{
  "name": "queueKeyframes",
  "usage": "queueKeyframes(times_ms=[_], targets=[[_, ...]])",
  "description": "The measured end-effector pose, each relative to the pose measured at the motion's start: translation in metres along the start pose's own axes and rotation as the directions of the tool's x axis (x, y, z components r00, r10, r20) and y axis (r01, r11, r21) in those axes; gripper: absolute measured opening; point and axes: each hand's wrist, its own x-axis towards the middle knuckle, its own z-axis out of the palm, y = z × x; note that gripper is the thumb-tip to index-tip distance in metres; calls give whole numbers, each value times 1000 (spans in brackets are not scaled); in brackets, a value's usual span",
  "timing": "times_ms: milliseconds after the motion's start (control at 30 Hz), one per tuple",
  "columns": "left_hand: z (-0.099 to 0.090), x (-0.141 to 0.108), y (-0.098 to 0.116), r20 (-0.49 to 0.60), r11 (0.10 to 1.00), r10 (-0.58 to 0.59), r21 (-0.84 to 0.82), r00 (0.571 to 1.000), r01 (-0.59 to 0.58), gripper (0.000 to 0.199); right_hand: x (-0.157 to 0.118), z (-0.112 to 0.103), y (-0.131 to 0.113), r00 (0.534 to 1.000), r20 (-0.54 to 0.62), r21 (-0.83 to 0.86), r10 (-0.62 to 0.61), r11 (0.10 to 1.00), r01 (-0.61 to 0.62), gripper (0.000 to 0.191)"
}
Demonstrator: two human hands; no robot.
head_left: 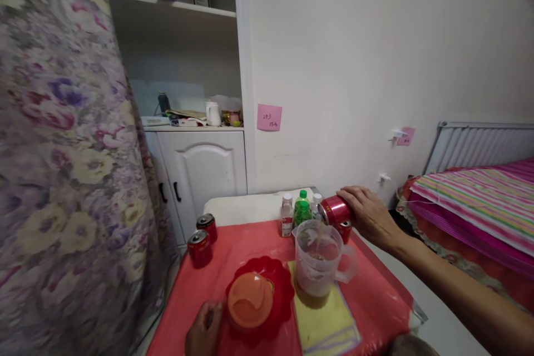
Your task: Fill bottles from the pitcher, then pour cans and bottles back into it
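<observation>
My right hand point(365, 214) grips a red drink can point(336, 210), tipped over a clear plastic jug point(319, 272) with a handle. A thin brownish stream runs from the can into the jug, which has some liquid inside. Under the jug lies a folded yellow cloth point(323, 325). Loosely curled, my left hand point(204, 328) rests at the near edge of the table, just left of a red scalloped plate point(283, 289). I see nothing in its fingers. An orange lidded bowl point(250, 300) sits on that plate.
Two red cans point(200, 247) stand at the table's left. Behind the jug are several small bottles point(286, 216), some green-capped, and another red can point(345, 232). A floral curtain point(70, 150) hangs at left; a bed point(479, 200) is at right.
</observation>
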Motion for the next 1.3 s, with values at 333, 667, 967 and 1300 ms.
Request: queueKeyframes(times_ms=[333, 667, 967, 1300], targets=[[-1, -2, 8, -2, 1000, -8, 2, 1000, 8, 39, 2, -3, 0, 1000, 8, -40, -11, 999, 12, 44], [-1, -3, 8, 7, 1000, -4, -19, 1000, 4, 38, 9, -7, 0, 998, 35, -65, -54, 996, 56, 41], [0, -2, 5, 2, 1000, -11, -2, 1000, 11, 37, 13, -10, -1, 995, 53, -76, -81, 994, 85, 42], [2, -1, -1, 6, 1000, 13, 11, 1000, -13, 37, 19, -13, -5, 986, 113, -77, -120, 989, 129, 42]])
